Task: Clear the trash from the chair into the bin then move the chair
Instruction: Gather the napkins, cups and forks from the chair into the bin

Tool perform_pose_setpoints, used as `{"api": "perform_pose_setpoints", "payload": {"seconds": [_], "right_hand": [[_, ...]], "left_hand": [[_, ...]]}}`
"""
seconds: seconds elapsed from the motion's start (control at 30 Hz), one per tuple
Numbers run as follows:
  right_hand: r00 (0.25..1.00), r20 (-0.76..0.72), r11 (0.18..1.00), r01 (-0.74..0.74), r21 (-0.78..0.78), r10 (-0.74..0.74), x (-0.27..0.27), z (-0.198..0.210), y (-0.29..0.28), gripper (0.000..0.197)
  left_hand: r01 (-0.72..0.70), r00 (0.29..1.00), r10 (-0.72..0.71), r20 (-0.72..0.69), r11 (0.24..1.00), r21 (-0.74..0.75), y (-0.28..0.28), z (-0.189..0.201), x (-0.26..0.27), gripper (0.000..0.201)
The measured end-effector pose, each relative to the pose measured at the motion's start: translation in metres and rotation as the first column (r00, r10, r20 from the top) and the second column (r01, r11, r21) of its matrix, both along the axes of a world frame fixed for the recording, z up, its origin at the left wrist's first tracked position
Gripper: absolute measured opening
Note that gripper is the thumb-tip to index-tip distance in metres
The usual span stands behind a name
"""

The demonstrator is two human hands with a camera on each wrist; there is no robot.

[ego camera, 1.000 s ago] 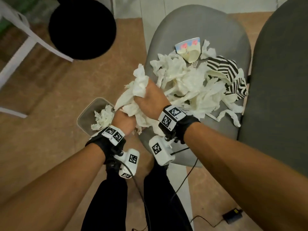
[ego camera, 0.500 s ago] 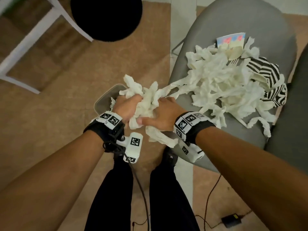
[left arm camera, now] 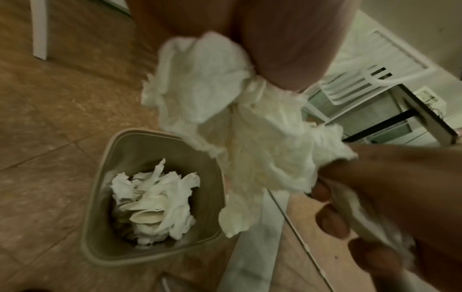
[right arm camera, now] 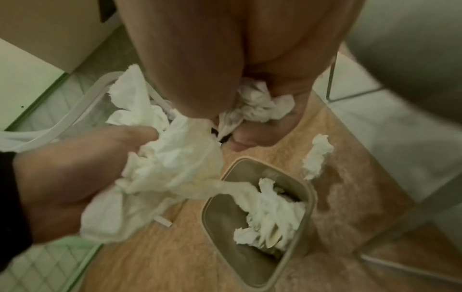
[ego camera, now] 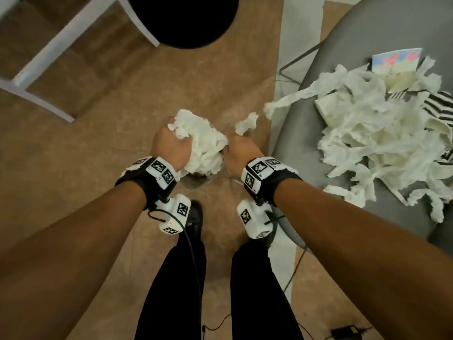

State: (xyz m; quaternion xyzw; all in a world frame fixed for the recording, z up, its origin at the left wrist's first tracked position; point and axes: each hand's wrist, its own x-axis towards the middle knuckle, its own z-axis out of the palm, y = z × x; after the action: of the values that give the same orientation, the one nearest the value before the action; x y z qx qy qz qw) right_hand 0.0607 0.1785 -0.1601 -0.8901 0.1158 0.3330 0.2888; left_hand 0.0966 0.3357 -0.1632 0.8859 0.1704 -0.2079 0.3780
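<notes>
My left hand point(ego camera: 169, 148) grips a big wad of white tissue point(ego camera: 203, 148). My right hand point(ego camera: 240, 150), just to its right, clutches a smaller tissue piece point(ego camera: 246, 122). Both hover over the beige bin point(left arm camera: 120, 252), which in the head view is almost hidden beneath them. The bin holds crumpled tissue point(left arm camera: 155, 203). In the right wrist view the bin point(right arm camera: 207, 227) lies below the wad point(right arm camera: 175, 168). On the grey chair point(ego camera: 367, 33) to the right lies a pile of tissue point(ego camera: 382, 138), a paper cup point(ego camera: 394, 67) and a striped wrapper point(ego camera: 438, 104).
A tissue strip point(ego camera: 289, 99) hangs over the chair's left edge. White frame legs point(ego camera: 73, 33) and a black round seat point(ego camera: 183, 18) stand at the back left. A cable and black adapter point(ego camera: 348, 331) lie on the floor by my legs point(ego camera: 176, 278).
Both hands have carried the tissue leftward off the chair seat and now hold it over the bin. The wad has pulled free of the pile.
</notes>
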Motion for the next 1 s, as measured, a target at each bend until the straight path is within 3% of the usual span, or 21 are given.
{"api": "perform_pose_setpoints", "payload": {"seconds": [0.13, 0.23, 0.33, 0.43, 0.6, 0.73, 0.83, 1.0], "right_hand": [[0.956, -0.098, 0.955, 0.286, 0.084, -0.277, 0.012, -0.042, 0.031, 0.042], [0.919, -0.126, 0.903, 0.391, 0.18, -0.373, 0.012, -0.071, 0.044, 0.046], [0.921, -0.172, 0.9, 0.382, 0.209, -0.351, 0.01, -0.092, 0.051, 0.063], [0.941, -0.207, 0.943, 0.301, 0.144, -0.269, 0.01, -0.106, 0.052, 0.064], [0.978, -0.19, 0.996, 0.087, -0.028, -0.091, 0.019, -0.128, 0.061, 0.061], [0.986, -0.16, 0.998, -0.058, -0.033, 0.051, 0.031, -0.147, 0.076, 0.048], [0.998, -0.053, 0.996, -0.029, -0.084, 0.025, 0.045, -0.161, 0.077, 0.031], [0.981, 0.119, 0.972, 0.171, -0.162, -0.153, 0.081, -0.166, 0.051, 0.026]], "left_hand": [[0.07, 0.998, -0.069, 0.013, 0.995, -0.066, 0.014, -0.044, -0.002, 0.043], [0.177, 0.981, -0.183, -0.066, 0.981, -0.081, 0.024, -0.085, -0.001, 0.061], [0.232, 0.95, -0.261, -0.17, 0.957, -0.172, 0.033, -0.096, 0.005, 0.058], [0.254, 0.923, -0.298, -0.246, 0.947, -0.195, 0.053, -0.109, 0.009, 0.073], [0.317, 0.948, -0.314, -0.048, 0.943, 0.103, 0.098, -0.135, 0.022, 0.032], [0.387, 0.915, -0.37, -0.162, 0.917, 0.094, 0.113, -0.167, 0.02, 0.01], [0.477, 0.858, -0.459, -0.228, 0.879, 0.023, 0.109, -0.188, 0.011, 0.019], [0.309, 0.95, -0.3, -0.082, 0.937, 0.16, 0.109, -0.203, 0.014, 0.023]]}}
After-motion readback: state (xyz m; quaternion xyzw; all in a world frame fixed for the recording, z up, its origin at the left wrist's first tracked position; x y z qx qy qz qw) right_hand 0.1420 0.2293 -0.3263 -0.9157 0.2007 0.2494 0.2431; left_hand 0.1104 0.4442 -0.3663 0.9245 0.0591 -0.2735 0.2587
